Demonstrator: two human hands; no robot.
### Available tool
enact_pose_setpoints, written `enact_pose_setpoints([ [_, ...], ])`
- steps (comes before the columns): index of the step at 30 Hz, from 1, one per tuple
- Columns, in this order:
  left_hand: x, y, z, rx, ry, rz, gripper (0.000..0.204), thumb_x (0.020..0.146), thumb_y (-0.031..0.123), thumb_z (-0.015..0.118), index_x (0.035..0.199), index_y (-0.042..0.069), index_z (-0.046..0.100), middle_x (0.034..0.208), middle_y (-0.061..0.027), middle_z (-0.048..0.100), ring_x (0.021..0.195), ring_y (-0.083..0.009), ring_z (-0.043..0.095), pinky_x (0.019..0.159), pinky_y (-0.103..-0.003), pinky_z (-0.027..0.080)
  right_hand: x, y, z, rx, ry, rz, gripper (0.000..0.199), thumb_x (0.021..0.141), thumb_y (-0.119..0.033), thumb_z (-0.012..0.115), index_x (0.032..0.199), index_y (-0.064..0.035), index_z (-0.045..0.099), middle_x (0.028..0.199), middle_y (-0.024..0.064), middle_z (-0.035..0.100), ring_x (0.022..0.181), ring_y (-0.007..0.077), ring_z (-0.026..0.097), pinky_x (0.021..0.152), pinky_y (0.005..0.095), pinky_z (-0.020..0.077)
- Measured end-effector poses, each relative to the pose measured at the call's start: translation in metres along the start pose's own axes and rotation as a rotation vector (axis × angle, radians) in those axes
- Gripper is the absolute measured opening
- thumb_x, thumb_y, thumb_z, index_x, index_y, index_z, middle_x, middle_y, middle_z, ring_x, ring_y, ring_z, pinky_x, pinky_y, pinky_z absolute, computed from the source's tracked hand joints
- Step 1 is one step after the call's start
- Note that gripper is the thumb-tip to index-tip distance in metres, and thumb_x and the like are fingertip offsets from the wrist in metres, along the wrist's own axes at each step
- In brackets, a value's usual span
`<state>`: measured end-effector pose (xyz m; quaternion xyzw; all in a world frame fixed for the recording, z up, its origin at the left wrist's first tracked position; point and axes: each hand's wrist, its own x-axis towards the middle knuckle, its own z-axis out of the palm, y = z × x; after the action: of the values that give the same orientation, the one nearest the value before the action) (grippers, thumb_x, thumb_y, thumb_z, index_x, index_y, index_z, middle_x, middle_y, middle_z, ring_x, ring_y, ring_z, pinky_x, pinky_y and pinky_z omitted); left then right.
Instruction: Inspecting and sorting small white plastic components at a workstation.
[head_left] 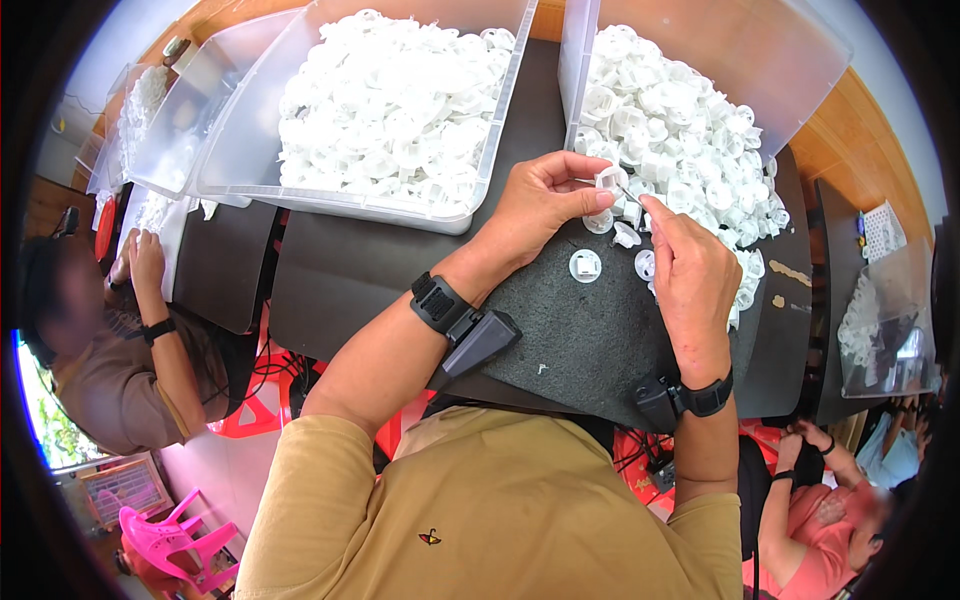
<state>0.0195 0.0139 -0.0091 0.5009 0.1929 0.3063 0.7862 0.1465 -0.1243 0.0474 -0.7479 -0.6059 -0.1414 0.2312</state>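
A small round white plastic part (610, 178) is pinched between the thumb and forefinger of my left hand (535, 205). Closed around a slim, pointed tool (628, 191), my right hand (692, 265) brings its tip against that part; most of the tool is hidden by the fingers. On the dark mat (560, 335) just below lie a round white part (585, 266) and another small white part (626, 235). Beyond both hands, a heap of similar white parts (680, 130) spills from a clear tipped bin (740, 45) onto the table.
Another clear bin (335, 205) full of white parts stands at the far left of the table. A person (130, 340) works at the left, another (830, 520) at the lower right. Pink chair (175, 540) at lower left; clear container (890, 340) at far right.
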Motion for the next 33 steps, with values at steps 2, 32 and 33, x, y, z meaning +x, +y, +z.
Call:
enact_pose_setpoints([
  [2,-0.001,0.002,0.001,0.006,-0.008,0.003,0.033,0.081,0.002,0.072,0.112,-0.002,0.061,0.105,-0.0087,0.065,0.093,-0.0122,0.063,0.084,-0.026,0.052,0.0,0.0,0.001,-0.008,-0.003,-0.002,0.027,0.081,-0.007,0.062,0.105,-0.0154,0.069,0.07,0.0052,0.061,0.062,0.0254,0.061,0.055,0.0366,0.0475],
  [32,0.003,0.003,-0.003,-0.186,-0.019,-0.077,0.034,0.086,0.002,0.066,0.119,0.004,0.057,0.112,-0.0072,0.064,0.101,-0.0144,0.063,0.088,-0.027,0.052,0.004,0.004,-0.012,0.523,-0.147,0.128,0.042,0.088,-0.001,0.053,0.126,-0.0146,0.06,0.069,0.0094,0.058,0.059,0.0224,0.057,0.06,0.0334,0.0472],
  [33,0.002,0.003,-0.003,-0.194,-0.023,-0.081,0.034,0.087,0.002,0.066,0.119,0.004,0.057,0.111,-0.0072,0.064,0.101,-0.0141,0.063,0.088,-0.027,0.052,0.003,0.003,-0.011,0.525,-0.148,0.128,0.042,0.088,-0.001,0.053,0.126,-0.0146,0.06,0.069,0.0094,0.058,0.059,0.0224,0.057,0.06,0.0334,0.0472],
])
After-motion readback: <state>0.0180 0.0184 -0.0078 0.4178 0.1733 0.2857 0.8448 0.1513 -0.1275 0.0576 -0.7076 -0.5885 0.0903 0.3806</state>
